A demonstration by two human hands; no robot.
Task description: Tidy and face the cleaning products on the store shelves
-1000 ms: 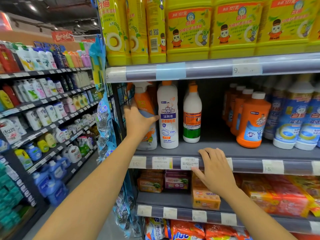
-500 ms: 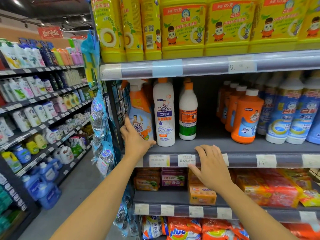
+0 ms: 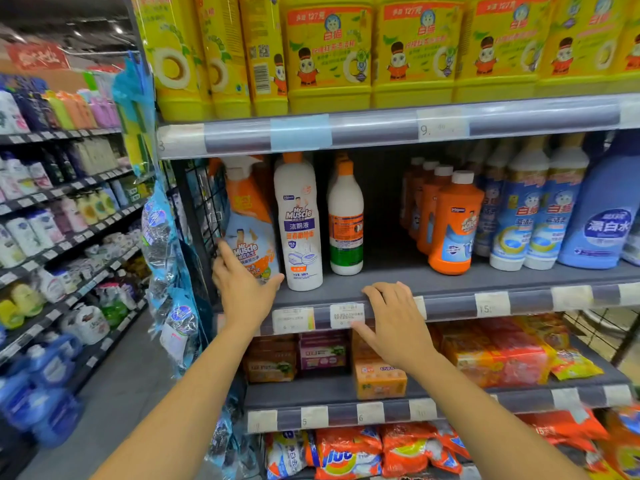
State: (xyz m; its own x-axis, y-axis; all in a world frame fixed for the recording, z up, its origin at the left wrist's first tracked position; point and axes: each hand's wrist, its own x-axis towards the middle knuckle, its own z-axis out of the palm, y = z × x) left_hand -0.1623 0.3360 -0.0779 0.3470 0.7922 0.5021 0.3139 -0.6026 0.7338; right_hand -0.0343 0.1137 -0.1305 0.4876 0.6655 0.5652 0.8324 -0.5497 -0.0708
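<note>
An orange and white Mr Muscle spray bottle [image 3: 250, 216] stands at the left end of the middle shelf [image 3: 450, 277], label facing out. My left hand [image 3: 240, 284] cups its base, fingers on the left side and thumb across the front. To its right stand a tall white Mr Muscle toilet cleaner bottle [image 3: 300, 223] and a white bottle with an orange cap [image 3: 345, 220]. My right hand [image 3: 394, 323] rests on the shelf's front rail over a price tag [image 3: 347, 315], holding nothing. Orange jugs [image 3: 453, 225] sit further right.
Yellow detergent bottles [image 3: 329, 53] fill the top shelf. Blue and white bottles [image 3: 540, 209] stand at the right of the middle shelf. Soap boxes [image 3: 379, 379] and red packs lie below. Hanging blue packets [image 3: 162, 244] dangle left of the shelving; an aisle with stocked shelves lies beyond.
My left hand slid from the spray bottle's middle down to its base, and the bottle's label now faces front. My right hand stayed on the rail.
</note>
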